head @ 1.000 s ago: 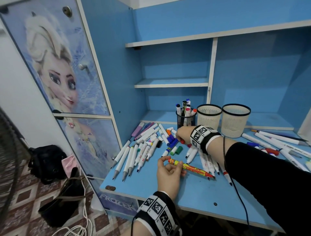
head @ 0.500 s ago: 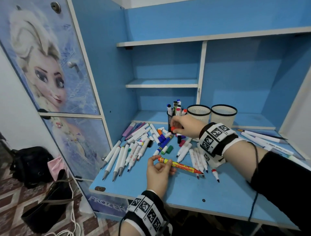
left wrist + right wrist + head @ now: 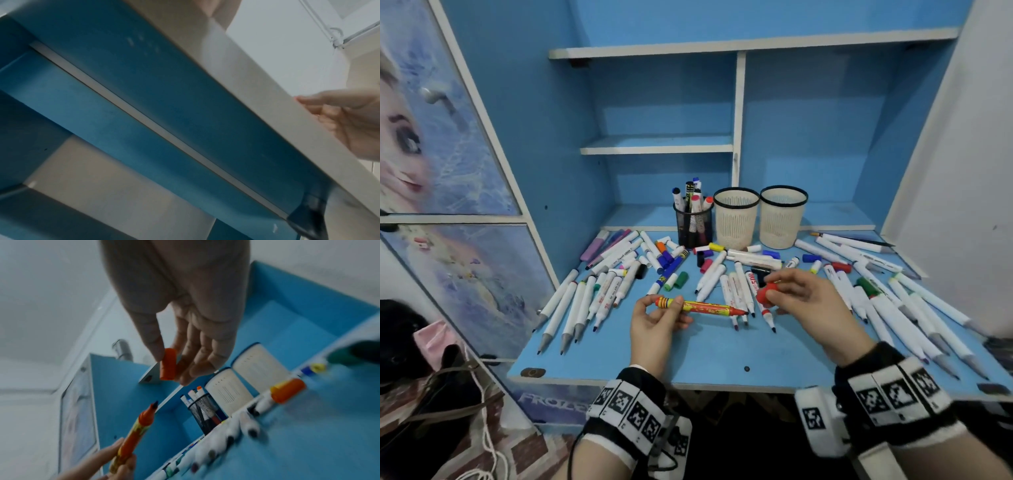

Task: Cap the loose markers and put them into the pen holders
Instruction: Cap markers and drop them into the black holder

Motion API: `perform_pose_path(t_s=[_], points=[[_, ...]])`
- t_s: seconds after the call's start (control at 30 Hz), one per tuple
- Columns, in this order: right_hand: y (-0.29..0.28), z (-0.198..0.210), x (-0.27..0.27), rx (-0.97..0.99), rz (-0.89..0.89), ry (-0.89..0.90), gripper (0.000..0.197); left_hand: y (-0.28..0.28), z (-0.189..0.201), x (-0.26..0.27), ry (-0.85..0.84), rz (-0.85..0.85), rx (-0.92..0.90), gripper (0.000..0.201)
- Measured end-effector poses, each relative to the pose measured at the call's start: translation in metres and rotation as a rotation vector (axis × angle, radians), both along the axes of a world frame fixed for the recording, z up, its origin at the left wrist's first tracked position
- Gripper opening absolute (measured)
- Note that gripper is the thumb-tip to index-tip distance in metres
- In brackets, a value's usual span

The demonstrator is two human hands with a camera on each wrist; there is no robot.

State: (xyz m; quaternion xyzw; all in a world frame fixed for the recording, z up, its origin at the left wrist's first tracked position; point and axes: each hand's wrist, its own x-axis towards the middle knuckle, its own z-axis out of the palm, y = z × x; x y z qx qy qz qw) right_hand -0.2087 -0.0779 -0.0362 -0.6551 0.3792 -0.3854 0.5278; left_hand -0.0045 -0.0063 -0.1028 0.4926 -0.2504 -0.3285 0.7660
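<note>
Head view: left hand (image 3: 654,325) fingers grasp the uncapped orange marker (image 3: 700,307); at its 3 o'clock, right hand (image 3: 808,305) fingers pinch an orange cap (image 3: 767,294) above the counter (image 3: 705,356).

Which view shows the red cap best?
The right wrist view: the red cap sits close and unobstructed, pinched by the right hand. The head view shows it small and partly covered by fingers. The left wrist view misses it.

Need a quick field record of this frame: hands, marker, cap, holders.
left hand: holds orange marker level above the desk
marker tip: bare, pointing at right hand
right hand: pinches red cap
cap: off the marker, just beyond its tip
black mesh holder: has markers in it
cream holders: contents cannot tell
</note>
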Motion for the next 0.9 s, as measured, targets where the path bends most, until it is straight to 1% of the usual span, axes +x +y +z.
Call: perform_pose_path(t_s=[0.07,0.13,0.17,0.23,0.37,0.5,0.73,0.83,0.9], points=[[0.007,-0.013,-0.003,0.145,-0.074,-0.18,0.016,0.002,0.001,-0.001,-0.007,0.001,0.003,0.028],[0.013,-0.024,-0.002,0.277,-0.111,-0.348,0.015,0.003,0.002,-0.003,-0.015,0.004,0.009,0.027],[0.015,-0.028,0.0,0.332,-0.123,-0.406,0.014,0.003,0.002,-0.004,-0.016,0.005,0.012,0.027],[0.02,-0.035,0.004,0.414,-0.14,-0.464,0.012,0.003,0.002,-0.004,-0.017,0.003,0.019,0.026],[0.027,-0.044,0.01,0.475,-0.132,-0.473,0.013,0.002,0.003,-0.005,-0.026,-0.002,0.034,0.025],[0.032,-0.044,0.012,0.463,-0.128,-0.49,0.015,0.003,0.003,-0.005,-0.016,-0.009,0.037,0.022],[0.036,-0.042,0.012,0.433,-0.159,-0.602,0.015,0.007,0.004,-0.007,0.04,-0.013,0.033,0.021],[0.042,-0.042,0.015,0.394,-0.13,-0.547,0.014,0.009,0.004,-0.008,0.017,-0.037,0.035,0.02],[0.046,-0.044,0.018,0.336,-0.119,-0.487,0.015,0.011,0.005,-0.009,0.002,-0.084,0.034,0.02]])
